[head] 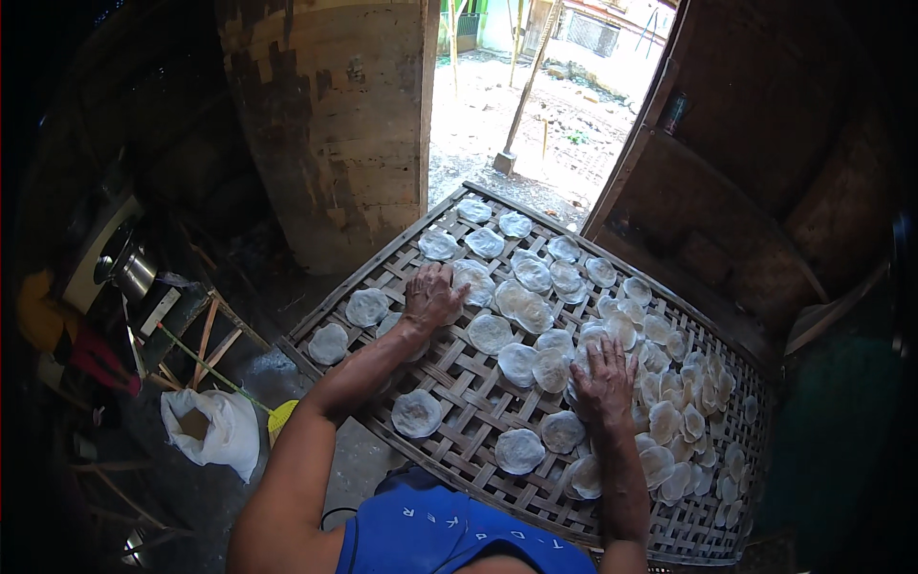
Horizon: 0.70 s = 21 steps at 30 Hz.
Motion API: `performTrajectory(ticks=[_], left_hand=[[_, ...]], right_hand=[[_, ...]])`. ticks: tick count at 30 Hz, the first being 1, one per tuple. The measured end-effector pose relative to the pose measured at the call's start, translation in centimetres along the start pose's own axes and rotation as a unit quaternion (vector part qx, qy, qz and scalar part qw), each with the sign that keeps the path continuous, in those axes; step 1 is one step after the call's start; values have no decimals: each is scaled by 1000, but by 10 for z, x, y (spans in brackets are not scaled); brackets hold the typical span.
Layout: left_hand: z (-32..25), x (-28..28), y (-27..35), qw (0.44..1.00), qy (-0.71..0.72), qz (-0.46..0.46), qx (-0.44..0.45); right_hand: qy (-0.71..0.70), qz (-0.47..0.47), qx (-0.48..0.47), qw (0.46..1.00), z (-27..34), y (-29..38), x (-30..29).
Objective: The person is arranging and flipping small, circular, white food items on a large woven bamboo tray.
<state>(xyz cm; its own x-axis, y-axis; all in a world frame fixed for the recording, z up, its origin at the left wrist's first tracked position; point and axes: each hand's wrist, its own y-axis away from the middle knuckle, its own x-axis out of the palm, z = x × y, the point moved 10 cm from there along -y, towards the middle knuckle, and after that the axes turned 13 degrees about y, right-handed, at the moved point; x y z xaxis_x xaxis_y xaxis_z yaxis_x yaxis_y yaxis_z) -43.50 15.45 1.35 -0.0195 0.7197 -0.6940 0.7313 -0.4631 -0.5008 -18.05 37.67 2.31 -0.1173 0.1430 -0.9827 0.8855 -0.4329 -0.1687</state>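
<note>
Before me lies a large woven bamboo tray [459, 373] with a wooden frame, bearing many thin, pale round wafers, perhaps crackers. My left hand [432, 294] is palm down over its left part, thumb at the edge of a whitish wafer [473, 281]. What lies under those fingers is hidden. Right of the middle, my right hand [606, 377] rests palm down on overlapping wafers, its fingers slightly apart. Near it are a pair of overlapping wafers [551, 370] and a heap of yellowish, translucent ones [670, 402]. Single wafers [417, 414] are spread across the left and near side.
An open white sack [222, 430] stands on the floor at left, beside a yellow broom head [282, 416] with a green handle. Farther left is a metal pot [133, 269]. A wooden panel [337, 143] borders the bright doorway beyond the tray; a dark wall [739, 165] rises at right.
</note>
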Motion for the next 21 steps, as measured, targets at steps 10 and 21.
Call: performTrajectory(ticks=[10,21], left_hand=[[-35,19,-8,978,185,96,12],[-110,22,4,965,209,111,113]], right_hand=[[1,19,1,1000,2,1,-1],[-8,17,10,1000,1,3,-6]])
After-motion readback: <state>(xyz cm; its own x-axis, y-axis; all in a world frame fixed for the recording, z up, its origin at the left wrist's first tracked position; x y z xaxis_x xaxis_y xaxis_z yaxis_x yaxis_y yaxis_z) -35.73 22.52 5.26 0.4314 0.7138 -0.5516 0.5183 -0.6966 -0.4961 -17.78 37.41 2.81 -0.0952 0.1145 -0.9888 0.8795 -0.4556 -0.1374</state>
